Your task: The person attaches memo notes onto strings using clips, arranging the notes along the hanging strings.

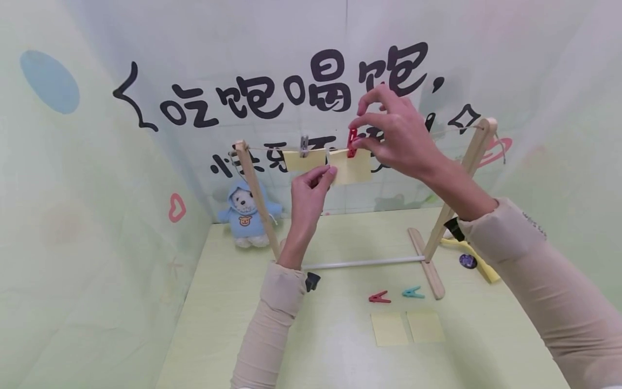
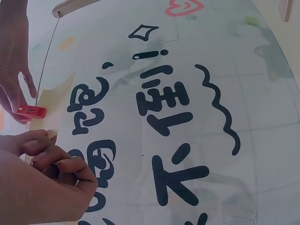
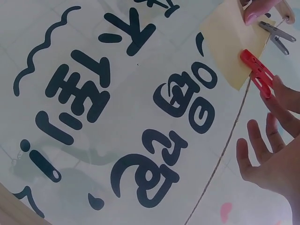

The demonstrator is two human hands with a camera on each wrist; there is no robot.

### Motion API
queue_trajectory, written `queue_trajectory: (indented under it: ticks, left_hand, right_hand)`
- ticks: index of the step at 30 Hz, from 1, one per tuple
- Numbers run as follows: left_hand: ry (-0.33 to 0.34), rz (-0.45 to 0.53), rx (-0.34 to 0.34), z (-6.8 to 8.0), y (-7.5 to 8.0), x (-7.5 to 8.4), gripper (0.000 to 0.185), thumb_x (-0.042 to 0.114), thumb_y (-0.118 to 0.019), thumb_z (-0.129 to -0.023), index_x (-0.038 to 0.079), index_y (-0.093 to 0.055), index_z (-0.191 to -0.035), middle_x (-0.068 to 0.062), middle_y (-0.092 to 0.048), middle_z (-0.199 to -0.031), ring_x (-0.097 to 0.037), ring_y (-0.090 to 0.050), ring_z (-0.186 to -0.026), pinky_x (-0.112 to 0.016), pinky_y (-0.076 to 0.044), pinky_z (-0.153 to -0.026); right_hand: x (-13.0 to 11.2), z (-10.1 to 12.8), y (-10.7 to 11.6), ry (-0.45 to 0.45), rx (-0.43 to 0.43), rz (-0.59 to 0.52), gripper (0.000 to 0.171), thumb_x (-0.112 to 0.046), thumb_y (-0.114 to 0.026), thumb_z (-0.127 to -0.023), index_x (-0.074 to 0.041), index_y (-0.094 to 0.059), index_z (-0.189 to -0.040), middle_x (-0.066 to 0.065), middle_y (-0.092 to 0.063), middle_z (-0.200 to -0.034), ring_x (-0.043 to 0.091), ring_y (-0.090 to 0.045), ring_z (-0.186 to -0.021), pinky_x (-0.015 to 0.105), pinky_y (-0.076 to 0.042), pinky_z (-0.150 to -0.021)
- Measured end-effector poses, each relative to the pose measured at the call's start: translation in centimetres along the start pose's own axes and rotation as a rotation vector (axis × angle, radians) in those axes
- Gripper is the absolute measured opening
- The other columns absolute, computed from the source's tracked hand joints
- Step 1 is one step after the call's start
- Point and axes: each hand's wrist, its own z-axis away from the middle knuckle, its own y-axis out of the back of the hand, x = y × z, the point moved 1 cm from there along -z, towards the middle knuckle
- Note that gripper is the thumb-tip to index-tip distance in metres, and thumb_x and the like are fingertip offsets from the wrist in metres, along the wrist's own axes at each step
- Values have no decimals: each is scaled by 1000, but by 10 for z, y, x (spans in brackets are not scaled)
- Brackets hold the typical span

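A yellow paper note [image 1: 353,168] hangs at the string, with a red clothespin [image 1: 352,142] over its top edge. My right hand [image 1: 400,135] pinches the clothespin's handle end between thumb and index finger, the other fingers spread. My left hand [image 1: 309,193] pinches the note's lower left corner; the right wrist view shows its thumb on the paper [image 3: 227,40]. To the left, a second yellow note [image 1: 296,161] hangs from a grey clothespin [image 1: 304,146]. In the left wrist view the red clothespin [image 2: 32,111] sits on the string beside the note.
A wooden frame [image 1: 466,167] carries the string, with a white rod [image 1: 364,263] low across it. On the table lie a red clothespin [image 1: 379,297], a teal clothespin [image 1: 413,292] and two yellow notes [image 1: 390,329]. A plush toy in blue [image 1: 248,216] sits behind the left post.
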Motion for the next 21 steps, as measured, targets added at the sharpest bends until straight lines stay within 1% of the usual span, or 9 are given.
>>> queue_trajectory:
  ticks: [4,6,11,15,19,21]
  left_hand:
    - [-15,-2,-7,-1,1,0,25,27,-70,-96,6,-77,-110,0,-59,-75,-9,-48,-70,-23,-39,-66]
    - [-17,-9,-7,-1,1,0,25,27,-70,-96,7,-77,-110,7,-56,-72,-10,-47,-69,-23,-39,-66]
    - [-9,-19,-10,-2,0,-1,25,27,-69,-97,7,-76,-110,6,-56,-73,-10,-47,-70,-23,-39,-66]
    - [-10,-18,-7,-1,-1,-3,25,27,-69,-97,7,-76,-110,6,-56,-73,-10,-48,-70,-23,-39,-67]
    - [-21,-14,-5,0,-1,-5,25,26,-69,-97,6,-76,-110,6,-55,-73,-10,-48,-70,-23,-40,-68]
    - [-25,-13,-5,0,-1,-6,25,26,-68,-97,6,-76,-110,6,-55,-73,-11,-48,-70,-24,-40,-68]
  right_hand:
    - [1,0,0,18,-17,-6,28,-10,-84,-81,1,-77,-106,18,-59,-119,34,-54,-115,55,-37,-104]
    - [2,1,1,15,-25,-17,31,-10,-84,-82,1,-76,-109,18,-60,-122,33,-55,-118,55,-36,-106]
    - [2,7,8,-20,-20,-68,39,-12,-82,-84,1,-71,-119,17,-59,-131,33,-58,-121,52,-41,-106]
    - [-2,17,17,-37,39,-125,37,-11,-81,-85,0,-71,-119,16,-59,-132,31,-61,-118,44,-41,-109]
    - [-6,34,26,-37,129,-161,32,-4,-81,-83,-1,-73,-114,15,-60,-129,27,-63,-114,29,-39,-110]
    - [-8,43,30,-35,154,-160,32,-1,-81,-82,0,-74,-113,16,-61,-128,27,-63,-114,24,-37,-109]
